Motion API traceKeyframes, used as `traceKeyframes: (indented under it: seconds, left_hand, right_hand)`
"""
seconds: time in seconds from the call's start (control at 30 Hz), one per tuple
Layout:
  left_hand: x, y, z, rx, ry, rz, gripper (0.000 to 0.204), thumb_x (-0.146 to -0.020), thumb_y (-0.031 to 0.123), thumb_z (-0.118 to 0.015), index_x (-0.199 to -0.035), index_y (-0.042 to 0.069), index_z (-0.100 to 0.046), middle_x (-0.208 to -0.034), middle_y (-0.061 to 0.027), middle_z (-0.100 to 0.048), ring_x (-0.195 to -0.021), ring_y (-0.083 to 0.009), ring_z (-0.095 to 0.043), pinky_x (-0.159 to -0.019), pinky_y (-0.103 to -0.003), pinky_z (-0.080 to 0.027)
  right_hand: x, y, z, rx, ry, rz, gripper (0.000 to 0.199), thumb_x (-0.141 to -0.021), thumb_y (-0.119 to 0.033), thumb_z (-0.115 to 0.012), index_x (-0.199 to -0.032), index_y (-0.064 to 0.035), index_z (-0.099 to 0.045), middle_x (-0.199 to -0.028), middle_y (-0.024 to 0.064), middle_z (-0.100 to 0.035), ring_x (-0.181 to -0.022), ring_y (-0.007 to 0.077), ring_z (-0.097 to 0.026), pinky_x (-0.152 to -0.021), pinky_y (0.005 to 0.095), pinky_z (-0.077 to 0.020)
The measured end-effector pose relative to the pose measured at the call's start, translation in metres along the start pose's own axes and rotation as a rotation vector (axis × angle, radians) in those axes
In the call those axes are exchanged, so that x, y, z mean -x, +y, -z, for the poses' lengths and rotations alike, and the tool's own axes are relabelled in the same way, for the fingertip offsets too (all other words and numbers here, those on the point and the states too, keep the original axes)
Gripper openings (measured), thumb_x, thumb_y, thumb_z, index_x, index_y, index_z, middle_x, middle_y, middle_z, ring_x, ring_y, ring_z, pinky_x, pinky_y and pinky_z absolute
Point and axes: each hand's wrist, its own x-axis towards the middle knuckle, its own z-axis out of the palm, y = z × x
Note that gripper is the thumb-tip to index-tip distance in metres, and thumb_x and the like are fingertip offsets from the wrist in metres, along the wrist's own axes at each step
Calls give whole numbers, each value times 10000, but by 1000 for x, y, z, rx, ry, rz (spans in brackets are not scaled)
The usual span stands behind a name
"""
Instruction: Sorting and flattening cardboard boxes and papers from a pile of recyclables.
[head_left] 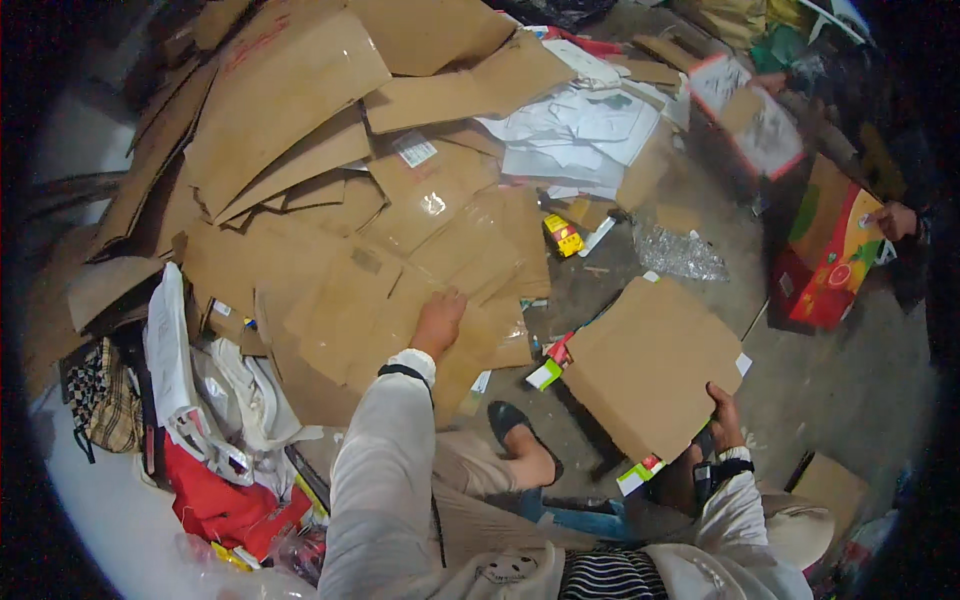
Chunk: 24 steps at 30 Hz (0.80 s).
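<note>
My left hand (438, 322) rests on a stack of flattened brown cardboard (345, 300), its fingers laid on the top sheet and gripping nothing that I can see. At the right, my right hand (726, 416) holds the edge of a cardboard piece (655, 365), thumb on top and fingers hidden beneath. Plain brown faces up on this piece, while red, green and white print shows on flaps at its left corners. It is held above the floor, next to my left foot's dark shoe (522, 440).
White paper sheets (585, 130) and a small yellow box (563, 236) lie beyond. Clear plastic wrap (680, 252) is on the floor. At the right another person's hand (895, 220) holds a fruit-printed carton (835, 250). Bags and red cloth (215, 500) are heaped at left.
</note>
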Motion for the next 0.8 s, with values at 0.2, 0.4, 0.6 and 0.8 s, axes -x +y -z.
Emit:
traceKeyframes:
  seconds: [0.2, 0.4, 0.6, 0.8]
  left_hand:
    - [42, 2, 27, 11, -32, 45, 177, -674, 7, -471, -847, 36, -496, -890, -149, -478, -787, -326, -502, -668, -404, -431]
    - [60, 63, 109, 376, 61, -76, 103, -675, 41, -463, -773, 16, -477, -806, -172, -475, -763, -336, -488, -656, -414, -399]
    - [77, 141, 127, 447, 263, -210, 123, -652, 110, -514, -713, 15, -466, -707, -170, -464, -705, -339, -467, -622, -416, -380]
    - [86, 199, 109, 446, 407, -157, 202, -654, 68, -519, -844, 17, -475, -827, -198, -480, -797, -370, -461, -700, -417, -389]
  right_hand:
    - [-5, -13, -16, -320, -4, -132, 338, -740, -125, -563, -1048, -19, -477, -974, 82, -550, -890, 218, -535, -804, 344, -438]
    - [3, -31, -32, -530, -100, 85, 292, -803, -124, -487, -1073, -15, -460, -1029, 98, -529, -936, 221, -524, -814, 347, -444]
    - [3, -66, -30, -851, -154, 149, 339, -807, -158, -496, -1104, -6, -435, -1080, 119, -505, -966, 254, -506, -832, 387, -426]
    - [22, -83, -31, -669, -192, 475, 416, -772, -161, -539, -1132, 3, -411, -1116, 143, -482, -1015, 278, -471, -884, 416, -368]
